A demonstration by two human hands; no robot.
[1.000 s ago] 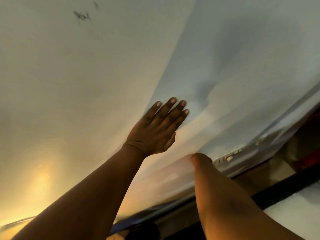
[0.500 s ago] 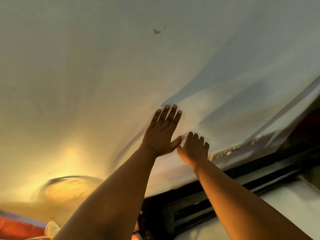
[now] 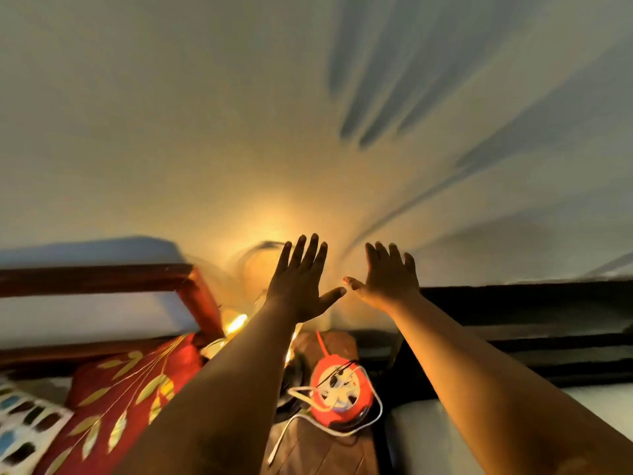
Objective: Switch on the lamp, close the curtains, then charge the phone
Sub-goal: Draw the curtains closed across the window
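A pale curtain (image 3: 342, 132) fills the upper view, lit warm yellow from below. My left hand (image 3: 301, 282) and my right hand (image 3: 387, 279) are both raised flat against it, fingers spread, thumbs nearly touching, holding nothing. Behind my left hand glows the lit lamp (image 3: 253, 269), blurred. Below my arms an orange round extension socket (image 3: 337, 392) with a white charging cable (image 3: 342, 430) lies on a wooden bedside table (image 3: 325, 454). No phone is visible.
A red wooden headboard (image 3: 102, 279) and a red pillow with gold leaves (image 3: 126, 406) lie at the left. A dark window frame (image 3: 531, 330) runs along the right, with a pale wall surface (image 3: 428, 440) under it.
The view has tilted down and left, bringing the lamp, table and bed into sight. Both hands have slid leftward across the curtain; the right hand came out from behind the fabric and now lies flat.
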